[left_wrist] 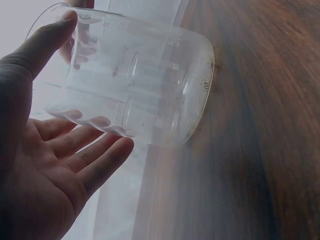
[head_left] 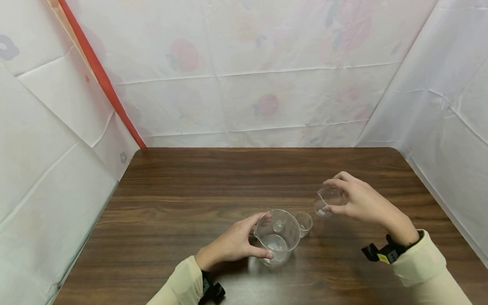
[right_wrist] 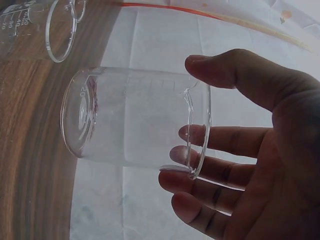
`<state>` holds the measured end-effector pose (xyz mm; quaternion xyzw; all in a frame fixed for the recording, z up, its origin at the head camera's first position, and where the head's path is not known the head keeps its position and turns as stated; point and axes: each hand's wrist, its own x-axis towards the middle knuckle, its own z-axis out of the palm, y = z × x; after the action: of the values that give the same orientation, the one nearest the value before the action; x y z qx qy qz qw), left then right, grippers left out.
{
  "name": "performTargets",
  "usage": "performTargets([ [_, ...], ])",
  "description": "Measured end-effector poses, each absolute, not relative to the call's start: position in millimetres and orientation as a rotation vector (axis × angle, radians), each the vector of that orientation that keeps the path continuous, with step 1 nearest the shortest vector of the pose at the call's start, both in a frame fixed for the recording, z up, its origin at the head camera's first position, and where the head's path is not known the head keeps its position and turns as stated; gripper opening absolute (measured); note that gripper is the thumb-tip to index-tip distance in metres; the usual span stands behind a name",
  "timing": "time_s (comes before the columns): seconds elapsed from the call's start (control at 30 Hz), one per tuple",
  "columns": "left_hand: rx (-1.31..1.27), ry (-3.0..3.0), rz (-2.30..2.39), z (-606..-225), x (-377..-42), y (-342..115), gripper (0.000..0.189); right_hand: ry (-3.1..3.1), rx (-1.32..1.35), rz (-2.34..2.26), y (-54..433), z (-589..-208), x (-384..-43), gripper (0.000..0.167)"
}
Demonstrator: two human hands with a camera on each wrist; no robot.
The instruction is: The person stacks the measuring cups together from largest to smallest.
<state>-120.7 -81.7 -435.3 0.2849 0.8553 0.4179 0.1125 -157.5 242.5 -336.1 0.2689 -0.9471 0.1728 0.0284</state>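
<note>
My left hand (head_left: 238, 240) holds a large clear glass beaker (head_left: 279, 257), thumb on the near side and fingers along the far side. In the left wrist view the large beaker (left_wrist: 150, 80) has its base close to the wood; I cannot tell whether it touches. My right hand (head_left: 358, 201) grips a smaller beaker (head_left: 323, 203) near its rim, above the table. That smaller beaker (right_wrist: 135, 117) looks empty in the right wrist view, pinched between thumb and fingers. Just right of the large beaker stands a small beaker (head_left: 304, 223). A small round shape shows through the large beaker's glass, unclear.
The dark wooden table (head_left: 179, 189) has white printed sheets (head_left: 224, 102) hanging behind it and along both sides. A red strip (head_left: 101, 77) runs down the back left corner. Both wrists wear black camera mounts (head_left: 386, 252).
</note>
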Motion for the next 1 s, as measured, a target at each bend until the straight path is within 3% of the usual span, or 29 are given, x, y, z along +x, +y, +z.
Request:
performTargets([
  [1.0,0.875,2.502,1.234,-436.3,-122.2,-81.5,0.088,-2.808,1.020,0.567,225.0,-312.1,-156.7,0.049],
])
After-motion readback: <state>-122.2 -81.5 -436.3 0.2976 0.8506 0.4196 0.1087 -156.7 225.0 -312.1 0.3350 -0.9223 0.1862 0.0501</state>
